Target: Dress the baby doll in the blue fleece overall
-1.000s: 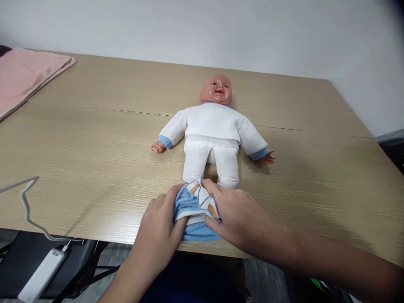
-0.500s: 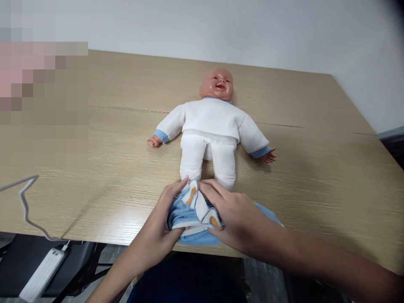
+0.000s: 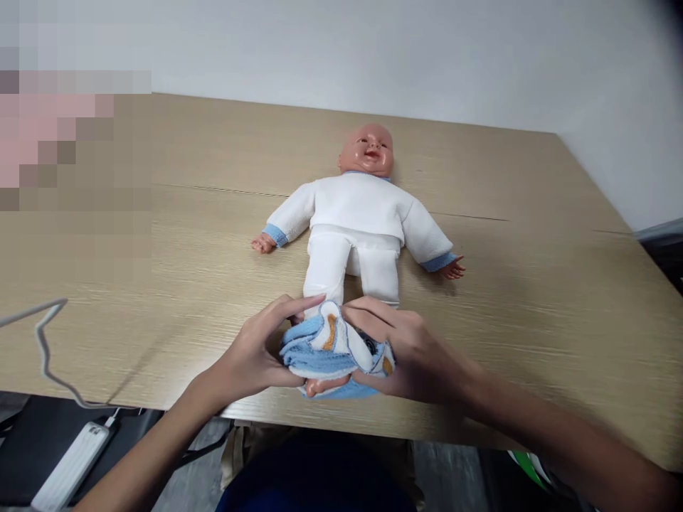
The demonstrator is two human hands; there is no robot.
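A baby doll (image 3: 356, 205) lies on its back, head away from me, in a white top with blue cuffs and white leggings. Blue terry trousers (image 3: 312, 348) with white and orange patches are bunched around the lower end of one leg. Below their gathered edge part of the doll's foot (image 3: 325, 386) shows. My left hand (image 3: 267, 348) grips the bunched cloth from the left, thumb below and fingers above. On the right side my right hand (image 3: 405, 348) pinches the same cloth. The doll's other foot is hidden behind my right hand.
The wooden table (image 3: 533, 299) meets a pale wall at the back. A white cable (image 3: 45, 348) runs over the left table edge to a white power bank (image 3: 72, 466) on a black chair (image 3: 21, 455). Pixelation covers the upper left.
The bunched trousers have shifted slightly up, and part of the foot now shows beneath them. My left hand has moved outward to the left; my right hand has turned slightly.
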